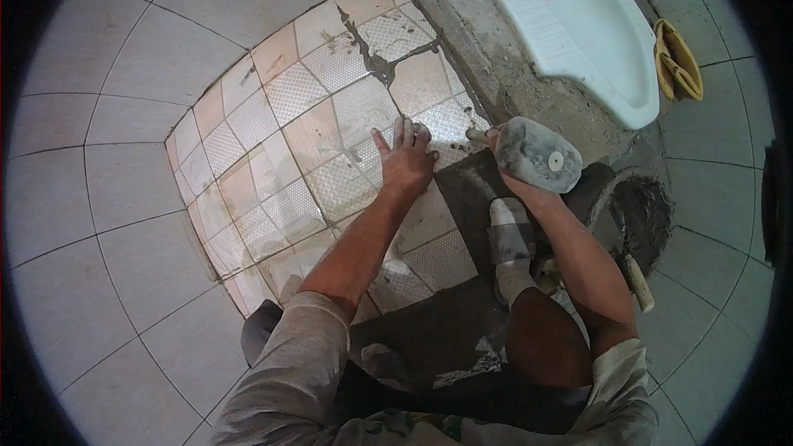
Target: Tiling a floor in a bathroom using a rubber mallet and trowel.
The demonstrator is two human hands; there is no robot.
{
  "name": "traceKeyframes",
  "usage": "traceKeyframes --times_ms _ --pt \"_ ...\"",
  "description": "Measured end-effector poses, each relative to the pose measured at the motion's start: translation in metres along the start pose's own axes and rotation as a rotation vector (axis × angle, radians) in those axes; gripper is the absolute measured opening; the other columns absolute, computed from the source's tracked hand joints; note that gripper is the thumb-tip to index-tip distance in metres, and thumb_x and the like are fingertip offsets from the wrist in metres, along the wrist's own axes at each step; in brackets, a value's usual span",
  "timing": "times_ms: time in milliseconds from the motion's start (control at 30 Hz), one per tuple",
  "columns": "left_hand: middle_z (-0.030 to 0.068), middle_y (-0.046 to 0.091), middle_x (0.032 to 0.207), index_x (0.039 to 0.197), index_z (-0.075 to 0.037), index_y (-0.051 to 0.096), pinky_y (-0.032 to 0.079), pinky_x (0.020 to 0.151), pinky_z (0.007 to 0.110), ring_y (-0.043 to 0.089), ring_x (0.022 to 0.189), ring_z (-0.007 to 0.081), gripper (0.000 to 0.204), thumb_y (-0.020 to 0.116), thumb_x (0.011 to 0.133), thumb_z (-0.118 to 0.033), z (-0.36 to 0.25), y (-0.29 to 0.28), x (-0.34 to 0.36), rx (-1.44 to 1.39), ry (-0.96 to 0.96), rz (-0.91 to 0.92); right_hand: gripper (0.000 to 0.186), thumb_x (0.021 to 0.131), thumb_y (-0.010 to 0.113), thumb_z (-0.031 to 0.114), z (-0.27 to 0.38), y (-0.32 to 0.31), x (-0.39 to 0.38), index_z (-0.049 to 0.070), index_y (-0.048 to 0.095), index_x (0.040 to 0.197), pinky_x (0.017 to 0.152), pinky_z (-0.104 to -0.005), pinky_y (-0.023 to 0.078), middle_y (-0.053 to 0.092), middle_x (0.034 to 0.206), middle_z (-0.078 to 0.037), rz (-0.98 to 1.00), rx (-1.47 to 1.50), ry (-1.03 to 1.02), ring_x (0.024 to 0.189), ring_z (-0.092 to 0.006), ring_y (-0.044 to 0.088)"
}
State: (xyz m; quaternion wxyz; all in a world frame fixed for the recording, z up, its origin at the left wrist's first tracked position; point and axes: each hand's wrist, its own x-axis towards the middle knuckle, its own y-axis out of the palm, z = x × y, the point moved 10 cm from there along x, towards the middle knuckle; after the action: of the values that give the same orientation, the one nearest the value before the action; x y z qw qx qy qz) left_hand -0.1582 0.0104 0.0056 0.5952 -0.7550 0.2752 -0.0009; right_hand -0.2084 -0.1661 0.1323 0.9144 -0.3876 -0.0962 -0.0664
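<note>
A: Count pls
B: 1 L hand [407,167], 1 R hand [498,142], 1 mallet [537,153], 1 white squat pan [599,29], 1 dark bucket [661,211], 1 folded yellow item [677,62]. Several patterned tiles [310,128]; exact no. unclear, as joints & printed squares blend
A: L hand doing what?
B: Palm down, fingers spread on the tiles, nothing gripped afaict
A: & R hand?
B: Closed round the mallet, just R of the L hand; handle end pokes out twd the L fingertips, small gap btwn
A: Tiles vs hands?
B: Directly under L hand, spreading fwd & L of it; R hand is near their R edge, by a dark strip [472,190]
A: Hard to see?
B: Most R fingers, hidden by mallet head; bucket contents too dark; yellow item's kind unclear; far end of squat pan cut off at top
</note>
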Motion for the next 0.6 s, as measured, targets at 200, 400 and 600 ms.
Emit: traceKeyframes --times_ms 200,400,600 --pt "0.0193 0.028 0.157 0.150 -0.008 0.031 -0.002 0.113 0.070 0.015 0.150 0.0331 0.068 0.052 0.095 -0.041 0.045 -0.033 0.043 0.079 -0.099 -0.163 0.022 0.095 0.061 0.028 -0.001 0.003 -0.006 0.008 0.066 0.099 0.070 -0.0391 0.050 0.065 0.082 -0.010 0.046 0.040 0.045 0.081 -0.0260 0.065" --pt "0.0124 0.026 0.160 0.154 -0.008 0.024 -0.002 0.115 0.068 0.015 0.151 0.0296 0.070 0.043 0.098 -0.047 0.069 -0.056 0.095 0.187 -0.082 -0.165 0.025 0.097 0.058 0.029 -0.010 0.001 0.000 0.006 0.068 0.095 0.064 -0.0387 0.046 0.060 0.073 -0.011 0.103 0.123 0.204 0.069 -0.0268 0.059" --pt "0.0116 0.024 0.161 0.154 -0.007 0.024 -0.001 0.116 0.066 0.015 0.151 0.0272 0.070 0.043 0.099 -0.047 0.073 -0.059 0.100 0.191 -0.082 -0.101 0.025 0.098 0.056 0.028 -0.014 -0.002 0.012 0.005 0.067 0.095 0.061 -0.0378 0.043 0.058 0.071 -0.011 0.218 -0.046 0.262 0.065 -0.0247 0.056"
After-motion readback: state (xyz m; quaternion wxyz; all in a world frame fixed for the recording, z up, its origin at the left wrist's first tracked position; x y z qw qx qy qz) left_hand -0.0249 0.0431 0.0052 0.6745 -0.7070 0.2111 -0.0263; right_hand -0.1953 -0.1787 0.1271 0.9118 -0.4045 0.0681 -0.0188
